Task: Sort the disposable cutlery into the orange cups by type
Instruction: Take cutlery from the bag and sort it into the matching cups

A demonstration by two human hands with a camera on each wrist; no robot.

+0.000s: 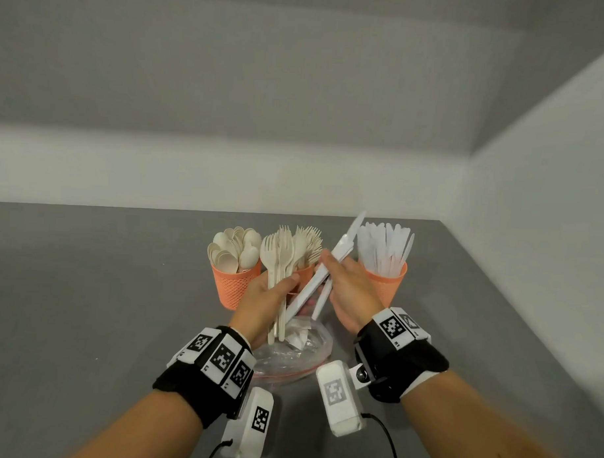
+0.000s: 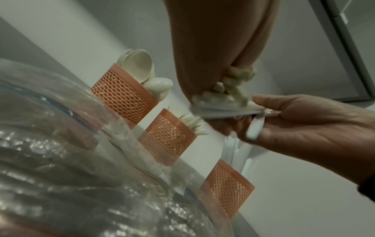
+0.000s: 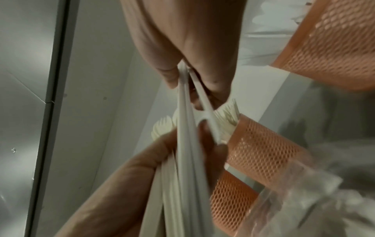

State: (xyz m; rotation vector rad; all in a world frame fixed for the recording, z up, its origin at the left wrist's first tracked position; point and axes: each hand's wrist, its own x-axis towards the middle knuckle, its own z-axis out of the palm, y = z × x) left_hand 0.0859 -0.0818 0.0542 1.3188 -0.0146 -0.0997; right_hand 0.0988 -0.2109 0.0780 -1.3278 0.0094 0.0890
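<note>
The fingers (image 3: 215, 80) of the right hand (image 1: 351, 295) are curled and pinch a small bunch of white knives (image 1: 330, 267). The long axis of the knives runs diagonally: blades point up and away to the right, handle ends point down toward the left hand (image 1: 269, 301). The blade tips reach near the tops of the knives standing in the right orange cup (image 1: 387, 286). One of the held knives hangs apart from the others, lower and more upright.

The fingers of the left hand are wrapped round a bunch of cream forks (image 1: 279, 262), thumb across the front. The forks stand nearly upright, tines up, handle ends pointing down over the clear plastic bag (image 1: 310, 356). The lower ends of the knives cross in front of the fork handles, at or near the left thumb; contact cannot be confirmed.

Three orange mesh cups stand in a row on the grey counter (image 1: 103, 290), just behind the hands. The left orange cup (image 1: 231, 288) holds cream spoons (image 1: 236, 247), bowls up. The middle orange cup (image 2: 170, 134) holds forks, tines up, and is largely hidden by the hands in the head view. The right cup holds white knives, blades up.

The plastic bag lies on the counter beneath both hands, crumpled, with some white material inside. Open counter extends to the left of the cups and to the right up to the side wall (image 1: 552, 169). The back wall stands well behind the cups.
</note>
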